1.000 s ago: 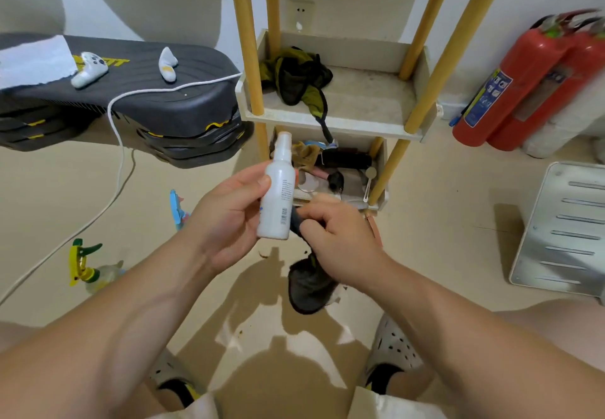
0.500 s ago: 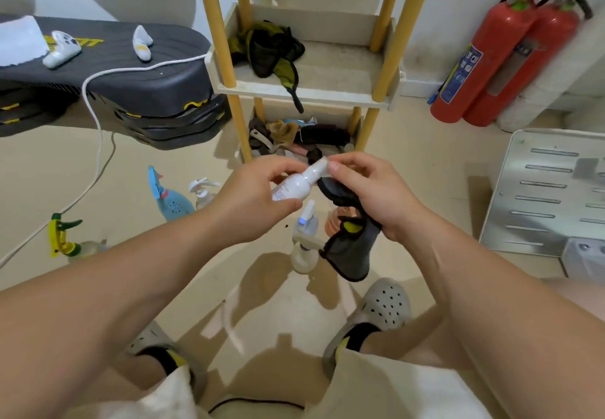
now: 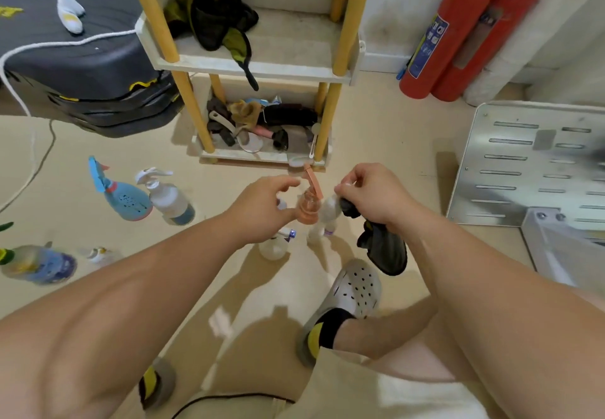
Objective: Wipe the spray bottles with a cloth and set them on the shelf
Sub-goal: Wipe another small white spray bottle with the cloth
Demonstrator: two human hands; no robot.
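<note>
right hand point(image 3: 370, 196) grip pinches the dark cloth point(image 3: 384, 251); blurred white bottle point(image 3: 327, 212) just left of it; left hand point(image 3: 265, 209) grip: cannot tell.

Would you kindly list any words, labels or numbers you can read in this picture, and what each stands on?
Nothing is readable.
On the fire extinguisher: label print too small.
On the black mat: yellow logo cut off, illegible.
On the white bottle: label blurred.

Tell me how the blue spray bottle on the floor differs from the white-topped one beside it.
The blue spray bottle is squat and opaque blue; the white-topped bottle is slimmer and pale. The blue spray bottle's trigger is blue, the white-topped bottle's white. Both stand on the floor.
</note>
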